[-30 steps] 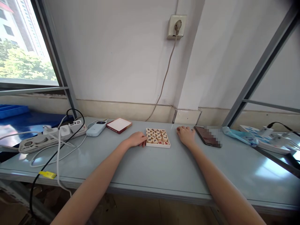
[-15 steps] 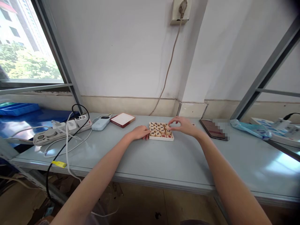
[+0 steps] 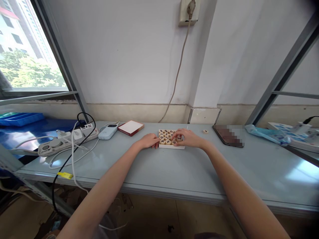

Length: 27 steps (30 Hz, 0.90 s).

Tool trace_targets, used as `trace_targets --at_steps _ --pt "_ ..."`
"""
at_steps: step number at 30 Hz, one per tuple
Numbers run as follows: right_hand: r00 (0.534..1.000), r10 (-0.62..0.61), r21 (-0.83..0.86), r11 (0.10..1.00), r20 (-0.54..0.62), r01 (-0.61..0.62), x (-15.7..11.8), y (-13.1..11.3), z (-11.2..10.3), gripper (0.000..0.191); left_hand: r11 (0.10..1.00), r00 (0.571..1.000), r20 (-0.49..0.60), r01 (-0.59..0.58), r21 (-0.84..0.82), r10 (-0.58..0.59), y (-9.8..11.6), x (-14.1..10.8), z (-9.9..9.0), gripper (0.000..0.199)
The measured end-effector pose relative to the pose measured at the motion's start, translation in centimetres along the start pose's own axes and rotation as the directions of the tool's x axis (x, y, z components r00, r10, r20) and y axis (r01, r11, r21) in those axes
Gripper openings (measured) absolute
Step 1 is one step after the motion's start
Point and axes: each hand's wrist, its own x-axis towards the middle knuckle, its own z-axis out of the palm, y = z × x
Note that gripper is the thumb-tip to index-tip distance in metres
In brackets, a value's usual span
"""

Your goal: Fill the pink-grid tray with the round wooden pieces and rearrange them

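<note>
A shallow white box (image 3: 171, 146) filled with round wooden Chinese chess pieces (image 3: 167, 142) sits at the table's middle. My left hand (image 3: 149, 141) grips the box's left side, thumb at the rim and fingers curled beside the wall. Over the right part of the box, my right hand (image 3: 186, 137) has thumb and fingers closed on a Chinese chess piece (image 3: 173, 142) with a black character, at the front row. That hand hides some pieces at the back right. A single loose piece (image 3: 205, 131) lies on the table to the right.
Left of the box lie a red-edged white lid (image 3: 131, 127), a pale blue power bank (image 3: 108, 131) and a power strip (image 3: 67, 141) with tangled cables. To the right are a dark phone (image 3: 228, 136) and a blue plastic bag (image 3: 267, 135). The wall stands close behind.
My right hand has moved left and toward me, from the box's back right to its front row. A black-lettered piece now sits where a red-lettered one showed. My left hand stays at the box.
</note>
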Motion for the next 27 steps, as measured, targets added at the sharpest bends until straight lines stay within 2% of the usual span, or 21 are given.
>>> trace_targets --at_steps 6,9,11,13,14,16,18,20,24,27 --pt "0.998 0.019 -0.03 0.999 -0.062 -0.021 0.2 0.5 -0.4 0.028 1.0 1.0 -0.004 0.014 0.012 -0.014 0.0 -0.1 -0.1 0.042" --pt "0.975 0.13 -0.11 0.982 -0.178 -0.152 0.2 1.5 -0.4 0.033 1.0 1.0 0.0 0.007 0.005 -0.007 0.0 0.0 -0.1 0.041" --pt "0.914 0.242 -0.197 0.928 -0.325 -0.315 -0.1 3.0 -0.1 0.034 1.0 1.0 0.0 0.001 -0.003 -0.001 -0.1 0.0 0.0 0.041" --pt "0.815 0.345 -0.258 0.827 -0.466 -0.499 -0.6 5.3 0.5 0.04 1.0 1.0 0.0 -0.002 -0.005 0.002 -0.3 0.1 0.0 0.041" --pt "0.768 0.409 -0.271 0.767 -0.492 -0.582 -0.9 6.5 0.8 0.045 1.0 1.0 -0.001 -0.003 -0.006 0.003 -0.3 0.2 0.1 0.04" --pt "0.7 0.558 -0.249 0.674 -0.447 -0.696 -1.5 8.8 1.4 0.05 1.0 1.0 0.0 -0.004 -0.006 0.004 -0.4 0.2 0.1 0.04" --pt "0.662 0.657 -0.2 0.639 -0.362 -0.743 -1.9 10.3 1.6 0.051 1.0 1.0 0.0 -0.009 -0.007 0.009 -0.5 0.2 0.2 0.04" --pt "0.671 0.654 -0.206 0.645 -0.348 -0.736 -2.0 10.7 1.6 0.047 1.0 1.0 0.003 -0.012 -0.007 0.012 -0.5 0.2 0.2 0.04" --pt "0.739 0.54 -0.297 0.687 -0.403 -0.664 -1.6 9.7 1.0 0.035 1.0 1.0 0.006 -0.011 -0.007 0.012 -0.7 0.3 0.2 0.041" --pt "0.773 0.523 -0.32 0.708 -0.36 -0.629 -1.4 8.7 0.3 0.031 1.0 1.0 0.005 -0.017 -0.008 0.017 -0.7 0.3 0.2 0.041"
